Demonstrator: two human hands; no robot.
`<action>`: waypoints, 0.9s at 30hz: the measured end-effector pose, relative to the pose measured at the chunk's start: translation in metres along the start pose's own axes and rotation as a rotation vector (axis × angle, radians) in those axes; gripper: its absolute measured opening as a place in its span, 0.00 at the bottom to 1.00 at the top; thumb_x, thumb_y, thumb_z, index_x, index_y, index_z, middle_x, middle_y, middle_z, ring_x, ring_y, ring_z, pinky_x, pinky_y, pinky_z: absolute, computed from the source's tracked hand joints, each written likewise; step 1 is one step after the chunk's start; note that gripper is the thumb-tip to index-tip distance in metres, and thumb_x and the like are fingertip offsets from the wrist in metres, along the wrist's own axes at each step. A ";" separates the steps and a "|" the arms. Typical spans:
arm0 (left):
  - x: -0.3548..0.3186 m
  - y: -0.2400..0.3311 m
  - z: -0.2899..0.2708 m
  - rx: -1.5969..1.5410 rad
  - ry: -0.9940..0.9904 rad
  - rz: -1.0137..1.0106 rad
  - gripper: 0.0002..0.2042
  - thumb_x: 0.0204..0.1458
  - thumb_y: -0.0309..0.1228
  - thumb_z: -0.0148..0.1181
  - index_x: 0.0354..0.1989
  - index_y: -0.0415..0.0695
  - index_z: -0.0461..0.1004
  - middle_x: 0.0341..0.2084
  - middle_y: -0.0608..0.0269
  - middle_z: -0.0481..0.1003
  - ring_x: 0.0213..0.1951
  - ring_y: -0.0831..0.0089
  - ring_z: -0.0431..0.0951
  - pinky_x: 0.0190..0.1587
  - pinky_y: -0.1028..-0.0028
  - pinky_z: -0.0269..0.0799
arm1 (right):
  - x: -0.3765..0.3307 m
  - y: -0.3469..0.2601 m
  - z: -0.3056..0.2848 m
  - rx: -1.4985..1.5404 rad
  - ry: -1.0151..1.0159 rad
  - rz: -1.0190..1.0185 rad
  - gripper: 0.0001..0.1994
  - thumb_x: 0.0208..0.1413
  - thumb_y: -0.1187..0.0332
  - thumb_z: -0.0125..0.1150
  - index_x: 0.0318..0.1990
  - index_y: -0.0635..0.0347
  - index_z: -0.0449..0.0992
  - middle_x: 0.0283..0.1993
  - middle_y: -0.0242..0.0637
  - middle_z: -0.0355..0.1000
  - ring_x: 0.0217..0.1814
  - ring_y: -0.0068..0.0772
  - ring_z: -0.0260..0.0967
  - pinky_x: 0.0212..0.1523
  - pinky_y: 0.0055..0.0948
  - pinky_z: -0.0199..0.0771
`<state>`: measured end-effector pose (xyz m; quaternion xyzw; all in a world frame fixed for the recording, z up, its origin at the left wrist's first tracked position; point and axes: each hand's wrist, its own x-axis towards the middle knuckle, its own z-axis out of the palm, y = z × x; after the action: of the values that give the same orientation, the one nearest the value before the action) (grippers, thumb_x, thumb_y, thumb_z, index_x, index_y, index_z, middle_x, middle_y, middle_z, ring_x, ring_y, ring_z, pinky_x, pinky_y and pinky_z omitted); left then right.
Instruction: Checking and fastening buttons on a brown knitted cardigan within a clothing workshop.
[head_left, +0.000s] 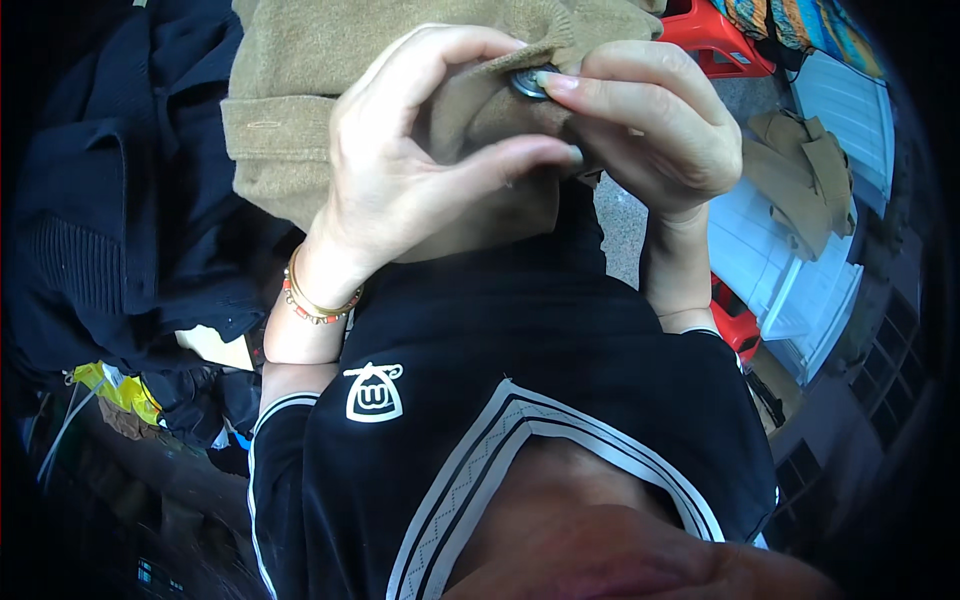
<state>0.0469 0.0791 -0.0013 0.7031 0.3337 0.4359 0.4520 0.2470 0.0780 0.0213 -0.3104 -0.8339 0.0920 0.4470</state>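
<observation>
A tan knitted garment is bunched in front of my chest, with a buttonhole showing in its band at the left. My left hand holds the garment's edge, its index fingertip tucked at a fold and its thumb stretched across below; its other fingers are hidden. Against the cloth sits a round dark button, partly covered by a fingertip. My right hand is closed, pinching this button and the cloth beside it between thumb and forefinger.
Dark navy knitted garments are heaped at the left. To the right are white plastic crates or trays with a brown cloth piece on them, and a red plastic stool-like thing. A yellow bag lies at the lower left.
</observation>
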 end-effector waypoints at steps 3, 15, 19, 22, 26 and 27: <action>0.000 0.000 0.004 0.018 -0.007 -0.056 0.26 0.37 0.23 0.74 0.47 0.36 0.70 0.45 0.61 0.71 0.47 0.74 0.73 0.52 0.75 0.69 | 0.001 0.004 0.004 -0.018 -0.013 0.002 0.13 0.34 0.82 0.69 0.33 0.63 0.80 0.29 0.36 0.72 0.26 0.26 0.70 0.25 0.21 0.70; 0.006 -0.012 -0.003 0.154 0.005 0.086 0.14 0.43 0.19 0.66 0.40 0.34 0.75 0.38 0.54 0.76 0.41 0.67 0.77 0.45 0.75 0.71 | -0.004 0.014 0.002 0.132 -0.141 0.182 0.12 0.39 0.79 0.68 0.36 0.60 0.81 0.33 0.36 0.73 0.30 0.29 0.73 0.29 0.24 0.74; 0.005 -0.009 -0.005 0.016 -0.019 -0.012 0.13 0.43 0.19 0.66 0.39 0.34 0.75 0.38 0.54 0.76 0.41 0.67 0.77 0.46 0.74 0.71 | 0.001 0.016 0.001 0.202 -0.155 0.208 0.16 0.39 0.79 0.67 0.40 0.59 0.79 0.39 0.36 0.72 0.36 0.28 0.73 0.33 0.22 0.74; 0.009 -0.011 -0.005 0.044 -0.021 0.067 0.14 0.43 0.20 0.66 0.40 0.37 0.75 0.35 0.53 0.76 0.37 0.63 0.78 0.39 0.73 0.73 | 0.005 0.019 -0.003 0.314 -0.219 0.328 0.18 0.40 0.79 0.66 0.43 0.59 0.77 0.39 0.36 0.72 0.38 0.30 0.74 0.36 0.23 0.75; 0.010 -0.014 -0.007 0.135 -0.039 0.154 0.14 0.43 0.21 0.66 0.40 0.36 0.75 0.34 0.53 0.76 0.36 0.62 0.78 0.39 0.72 0.73 | 0.004 0.028 -0.008 0.408 -0.388 0.349 0.18 0.42 0.75 0.64 0.44 0.67 0.73 0.43 0.43 0.73 0.45 0.35 0.73 0.45 0.28 0.72; 0.008 -0.015 -0.007 0.155 -0.046 0.171 0.13 0.43 0.21 0.66 0.40 0.36 0.75 0.34 0.53 0.76 0.36 0.61 0.78 0.39 0.72 0.73 | 0.003 0.029 -0.009 0.411 -0.388 0.363 0.18 0.42 0.75 0.64 0.44 0.67 0.73 0.43 0.43 0.73 0.45 0.35 0.73 0.45 0.28 0.72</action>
<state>0.0432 0.0941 -0.0109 0.7717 0.2947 0.4295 0.3649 0.2655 0.1014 0.0156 -0.3339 -0.7987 0.3936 0.3093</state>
